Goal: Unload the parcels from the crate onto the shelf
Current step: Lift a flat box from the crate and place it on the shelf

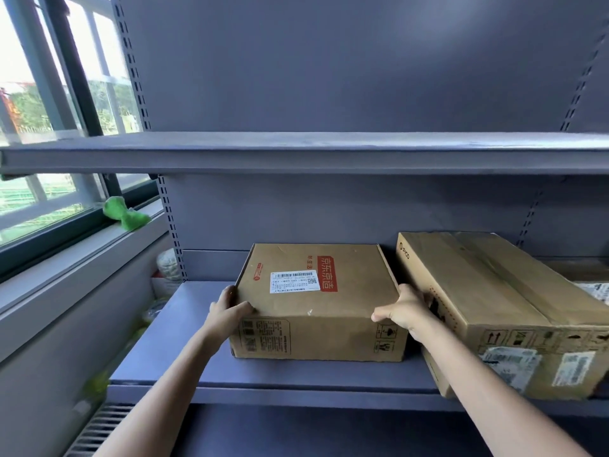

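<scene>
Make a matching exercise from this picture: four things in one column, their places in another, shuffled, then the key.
Things:
1. red-label box
2. PICO box
3. green toy
4. upper shelf

Places:
A. on the windowsill
B. bare, above both boxes
C. held between the left hand and right hand
D. right of the held box, overhanging the shelf edge

Pairs: 1-C, 2-D, 3-A, 4-B

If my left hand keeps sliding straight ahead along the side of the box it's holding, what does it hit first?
Probably nothing soon: past the left hand the shelf beside the box looks free up to the grey back panel, though depth is unclear.
</scene>
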